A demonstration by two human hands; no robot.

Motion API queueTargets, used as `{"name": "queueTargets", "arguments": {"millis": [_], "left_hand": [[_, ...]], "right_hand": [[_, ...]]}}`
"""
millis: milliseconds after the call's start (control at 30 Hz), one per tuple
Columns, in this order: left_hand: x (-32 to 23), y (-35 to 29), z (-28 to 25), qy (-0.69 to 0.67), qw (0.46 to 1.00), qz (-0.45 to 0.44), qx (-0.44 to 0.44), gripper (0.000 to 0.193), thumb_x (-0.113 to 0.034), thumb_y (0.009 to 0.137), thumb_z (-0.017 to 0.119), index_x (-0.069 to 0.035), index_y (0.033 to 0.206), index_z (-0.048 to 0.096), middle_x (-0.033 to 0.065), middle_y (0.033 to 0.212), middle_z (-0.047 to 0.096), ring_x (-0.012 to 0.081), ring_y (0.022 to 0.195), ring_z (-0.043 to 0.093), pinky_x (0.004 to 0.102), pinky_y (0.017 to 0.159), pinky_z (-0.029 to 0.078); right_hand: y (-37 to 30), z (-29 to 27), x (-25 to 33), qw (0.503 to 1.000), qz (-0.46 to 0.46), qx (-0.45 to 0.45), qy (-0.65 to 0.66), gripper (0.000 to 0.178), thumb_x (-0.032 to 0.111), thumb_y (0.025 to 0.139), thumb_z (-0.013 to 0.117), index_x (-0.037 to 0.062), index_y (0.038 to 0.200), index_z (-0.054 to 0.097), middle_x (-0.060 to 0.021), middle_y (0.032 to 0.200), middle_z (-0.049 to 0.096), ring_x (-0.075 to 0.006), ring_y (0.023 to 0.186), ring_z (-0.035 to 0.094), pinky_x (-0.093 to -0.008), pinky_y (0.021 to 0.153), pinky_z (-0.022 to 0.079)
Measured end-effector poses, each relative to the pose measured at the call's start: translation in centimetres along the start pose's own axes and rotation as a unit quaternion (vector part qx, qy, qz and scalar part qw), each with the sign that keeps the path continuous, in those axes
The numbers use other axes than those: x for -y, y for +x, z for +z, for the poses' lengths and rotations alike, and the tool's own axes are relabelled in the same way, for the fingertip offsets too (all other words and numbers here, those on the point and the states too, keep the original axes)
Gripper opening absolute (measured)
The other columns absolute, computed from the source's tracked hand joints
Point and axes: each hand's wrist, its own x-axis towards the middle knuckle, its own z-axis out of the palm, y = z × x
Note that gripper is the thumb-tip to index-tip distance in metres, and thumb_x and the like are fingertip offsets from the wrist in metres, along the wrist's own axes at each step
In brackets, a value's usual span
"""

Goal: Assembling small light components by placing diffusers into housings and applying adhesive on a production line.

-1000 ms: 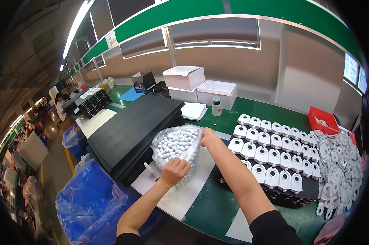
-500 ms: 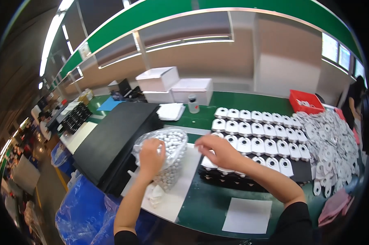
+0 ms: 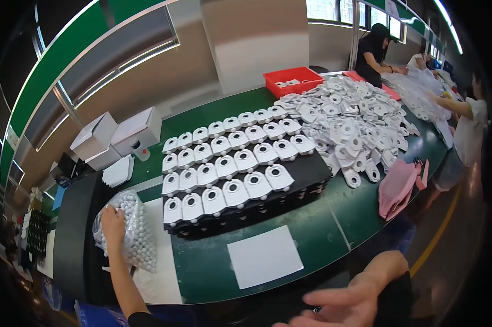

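My left hand [image 3: 113, 223] is at the opening of a clear plastic bag [image 3: 152, 256] full of small white balls [image 3: 140, 231]. Its fingers are curled down against the balls, and whatever they pinch is hidden. Low in front of me, past the table's near edge, my right hand [image 3: 350, 306] is turned palm up with its fingers apart and nothing in it. Between the hands, white flat parts [image 3: 234, 193], each with a dark round hole, stand in rows on a stack of black trays [image 3: 306, 177]. Small white balls show at the lower ends of several parts.
A large heap of loose white parts [image 3: 347, 120] lies right of the trays, with a red bin [image 3: 293, 82] behind. A white paper sheet [image 3: 265, 256] and a pink cloth item [image 3: 399, 188] lie nearer. Black trays [image 3: 74, 234] stand left. Co-workers [image 3: 374, 54] are at the far right.
My view has swung right, bringing the heap and co-workers further in. My right hand has left the tray rows for the near edge, palm up. My left hand stays at the bag.
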Motion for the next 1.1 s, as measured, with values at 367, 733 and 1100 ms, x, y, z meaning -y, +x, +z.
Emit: {"name": "queueTargets", "arguments": {"millis": [367,733,1100], "left_hand": [[-0.1,-0.2,-0.5,0.199,0.976,-0.003,-0.086,0.03,-0.037,0.085,0.049,-0.007,0.081,0.053,0.0142,0.068,0.06,0.0327,0.065,0.059,0.0449,0.057,0.045],[-2.1,1.3,-3.2,-0.726,0.564,-0.394,0.019,0.023,-0.027,0.088,0.052,-0.013,0.073,0.042,-0.0039,0.053,0.035,0.0039,0.038,0.03,0.0171,0.03,0.021],[-24.0,-14.0,-5.6,-0.758,0.397,-0.313,0.411,0.017,-0.005,0.081,0.053,-0.005,0.097,0.045,0.0034,0.073,0.046,0.0076,0.054,0.038,0.018,0.04,0.023]], "right_hand": [[-17.0,0.5,11.9,0.853,0.371,-0.338,0.146,0.015,0.008,0.076,0.045,0.0149,0.064,0.05,-0.0012,0.067,0.046,-0.0138,0.062,0.049,-0.0229,0.055,0.039],[-30.7,7.5,9.1,0.698,0.693,0.165,-0.069,0.051,0.013,0.072,0.064,-0.0025,0.117,0.045,-0.0194,0.124,0.042,-0.0366,0.115,0.036,-0.0419,0.098,0.03],[-24.6,6.4,10.8,0.734,0.662,0.131,0.076,0.02,-0.002,0.07,0.056,0.0024,0.089,0.059,-0.0128,0.091,0.054,-0.0316,0.086,0.049,-0.0376,0.079,0.038]]}}
